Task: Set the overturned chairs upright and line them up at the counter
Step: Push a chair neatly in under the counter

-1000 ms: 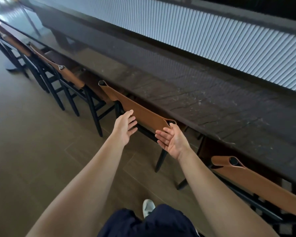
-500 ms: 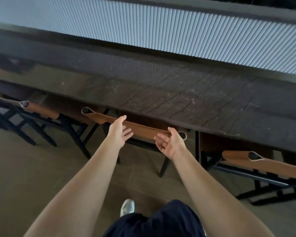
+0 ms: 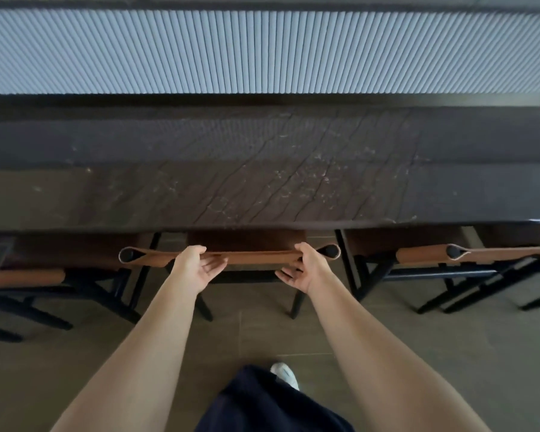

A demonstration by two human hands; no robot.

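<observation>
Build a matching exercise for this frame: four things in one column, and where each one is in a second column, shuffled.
Things:
1. left hand
2. right hand
3. white shoe
4. counter

Places:
A. on the floor, at the bottom of the view
B. holding the middle chair's backrest beside its right post
C. running over the chair seats, in front of the ribbed wall panel
D. holding the backrest left of its middle

Pairs: 1-D, 2-B, 3-A, 4-C.
</observation>
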